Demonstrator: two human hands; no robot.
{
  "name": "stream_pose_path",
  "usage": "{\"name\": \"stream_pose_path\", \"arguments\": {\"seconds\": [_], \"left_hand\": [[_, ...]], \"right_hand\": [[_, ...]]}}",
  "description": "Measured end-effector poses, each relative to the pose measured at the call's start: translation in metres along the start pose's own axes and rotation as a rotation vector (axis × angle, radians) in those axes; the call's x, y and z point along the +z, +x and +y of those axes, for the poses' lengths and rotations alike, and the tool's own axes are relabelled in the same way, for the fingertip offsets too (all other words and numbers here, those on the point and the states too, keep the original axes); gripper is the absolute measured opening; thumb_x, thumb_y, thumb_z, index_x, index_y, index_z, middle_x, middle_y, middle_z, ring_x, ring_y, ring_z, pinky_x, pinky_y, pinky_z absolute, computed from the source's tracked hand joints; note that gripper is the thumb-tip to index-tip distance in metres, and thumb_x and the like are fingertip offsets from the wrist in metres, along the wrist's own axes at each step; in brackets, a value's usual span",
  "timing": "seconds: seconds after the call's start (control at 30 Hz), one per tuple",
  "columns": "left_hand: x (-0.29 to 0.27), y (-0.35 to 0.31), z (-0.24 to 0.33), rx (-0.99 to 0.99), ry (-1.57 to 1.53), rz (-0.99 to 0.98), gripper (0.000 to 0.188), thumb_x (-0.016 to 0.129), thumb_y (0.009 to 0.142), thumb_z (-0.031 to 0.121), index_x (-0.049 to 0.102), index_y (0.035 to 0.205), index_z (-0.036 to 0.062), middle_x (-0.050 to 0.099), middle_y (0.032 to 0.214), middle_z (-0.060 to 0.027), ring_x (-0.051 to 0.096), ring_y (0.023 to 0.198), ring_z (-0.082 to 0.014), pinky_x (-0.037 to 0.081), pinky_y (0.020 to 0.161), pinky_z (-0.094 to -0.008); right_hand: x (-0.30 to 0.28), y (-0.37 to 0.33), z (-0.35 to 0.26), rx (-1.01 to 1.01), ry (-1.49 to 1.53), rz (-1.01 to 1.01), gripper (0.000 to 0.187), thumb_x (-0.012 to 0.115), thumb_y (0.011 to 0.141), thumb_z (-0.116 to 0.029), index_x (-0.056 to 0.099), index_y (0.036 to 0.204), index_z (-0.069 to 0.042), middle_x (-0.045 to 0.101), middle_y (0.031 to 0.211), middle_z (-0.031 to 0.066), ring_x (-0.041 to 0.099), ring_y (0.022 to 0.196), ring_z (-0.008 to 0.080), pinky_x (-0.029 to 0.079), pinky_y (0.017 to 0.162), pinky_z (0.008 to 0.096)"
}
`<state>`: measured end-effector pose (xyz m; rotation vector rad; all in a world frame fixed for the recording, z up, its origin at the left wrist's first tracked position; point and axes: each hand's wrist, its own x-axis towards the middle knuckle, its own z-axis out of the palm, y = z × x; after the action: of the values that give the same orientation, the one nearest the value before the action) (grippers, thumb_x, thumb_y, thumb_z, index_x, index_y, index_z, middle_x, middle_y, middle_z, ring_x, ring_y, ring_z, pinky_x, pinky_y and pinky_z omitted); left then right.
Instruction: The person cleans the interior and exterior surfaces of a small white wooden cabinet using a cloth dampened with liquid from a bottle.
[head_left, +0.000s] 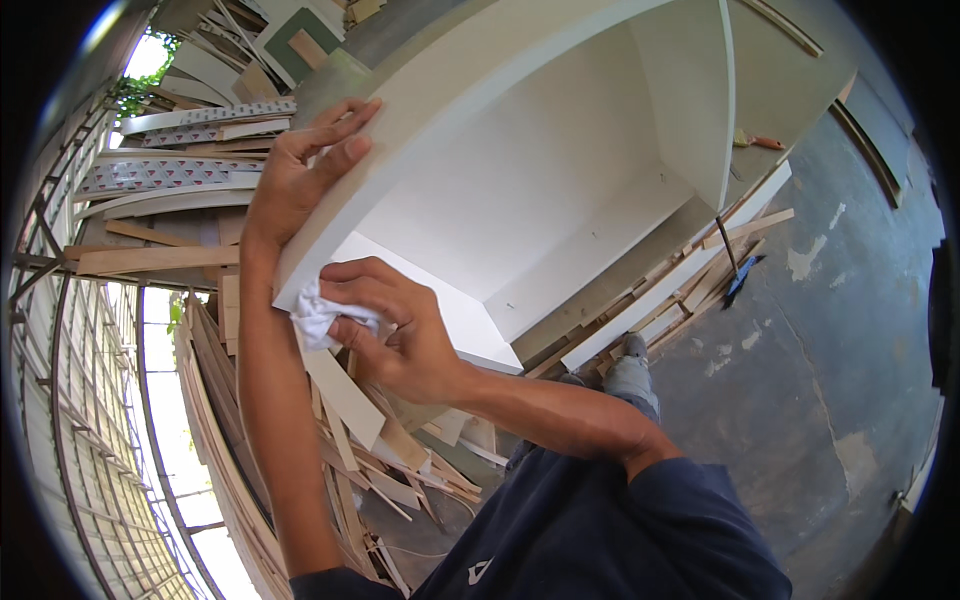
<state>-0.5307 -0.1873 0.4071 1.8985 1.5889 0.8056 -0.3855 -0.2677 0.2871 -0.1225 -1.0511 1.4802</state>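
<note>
A white open-fronted cabinet carcass (420, 105) stands tilted across the upper middle, its inside facing me. My left hand (305, 165) rests against its left outer edge, fingers and thumb apart, fingertips touching the panel. Lower down, at that panel's near corner, my right hand (395, 325) pinches a crumpled white cloth (318, 315). The cloth is pressed against the panel edge, just beside my left forearm. Part of the cloth is hidden under my right fingers.
Stacked boards and offcuts (180, 180) fill the left side, with more wood strips (400, 460) below the cabinet. An orange-handled brush (762, 142) lies to the right. A blue-headed tool (742, 280) leans near the worn grey floor (800, 350). Metal bars (60, 380) line the far left.
</note>
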Motion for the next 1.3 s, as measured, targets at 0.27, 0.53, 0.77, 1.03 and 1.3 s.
{"name": "stream_pose_path", "arguments": {"seconds": [0.27, 0.53, 0.77, 1.03, 1.3], "left_hand": [[0.005, 0.004, 0.003, 0.035, 0.011, 0.015, 0.053, 0.07, 0.098, 0.035, 0.064, 0.136, -0.0009, 0.056, 0.147, -0.0154, 0.049, 0.136, -0.0206, 0.034, 0.115, -0.0323], [0.004, 0.004, 0.0, -0.024, -0.067, 0.036, 0.061, 0.072, 0.095, 0.039, 0.062, 0.136, -0.0046, 0.057, 0.146, -0.0158, 0.053, 0.131, -0.0212, 0.035, 0.114, -0.0313], [0.003, 0.0, 0.004, -0.039, -0.021, 0.049, 0.075, 0.075, 0.089, 0.054, 0.064, 0.134, -0.0047, 0.056, 0.146, -0.0192, 0.052, 0.134, -0.0251, 0.035, 0.115, -0.0343], [0.004, 0.002, -0.005, -0.036, 0.036, 0.014, 0.067, 0.073, 0.091, 0.053, 0.067, 0.133, 0.0012, 0.051, 0.152, -0.0235, 0.032, 0.152, -0.0319, 0.025, 0.122, -0.0407], [0.004, 0.004, -0.008, 0.001, -0.054, 0.015, 0.059, 0.073, 0.093, 0.047, 0.069, 0.13, 0.0012, 0.054, 0.15, -0.0188, 0.037, 0.149, -0.0304, 0.026, 0.122, -0.0408]], "right_hand": [[-0.062, 0.001, 0.099, 0.335, -0.098, -0.05, 0.031, 0.059, 0.1, -0.01, 0.062, 0.13, 0.0, 0.065, 0.135, 0.0145, 0.062, 0.115, 0.0243, 0.047, 0.102, 0.0354], [-0.154, -0.133, 0.164, 0.725, -0.75, -0.039, 0.037, 0.053, 0.1, -0.011, 0.054, 0.137, -0.004, 0.066, 0.119, 0.0268, 0.066, 0.107, 0.0383, 0.051, 0.092, 0.0443], [-0.167, -0.169, 0.084, 0.857, -0.746, -0.149, 0.038, 0.058, 0.092, -0.002, 0.06, 0.13, -0.002, 0.072, 0.094, 0.0209, 0.072, 0.086, 0.0314, 0.055, 0.075, 0.0389], [-0.227, -0.136, 0.02, 0.77, -0.775, -0.158, 0.034, 0.065, 0.088, -0.003, 0.068, 0.122, 0.0, 0.073, 0.092, 0.0111, 0.066, 0.082, 0.0161, 0.053, 0.075, 0.0322], [-0.155, -0.145, 0.113, 0.78, -0.643, -0.061, 0.037, 0.055, 0.103, -0.018, 0.062, 0.133, 0.002, 0.067, 0.129, 0.0191, 0.064, 0.117, 0.0334, 0.049, 0.1, 0.0377]]}}
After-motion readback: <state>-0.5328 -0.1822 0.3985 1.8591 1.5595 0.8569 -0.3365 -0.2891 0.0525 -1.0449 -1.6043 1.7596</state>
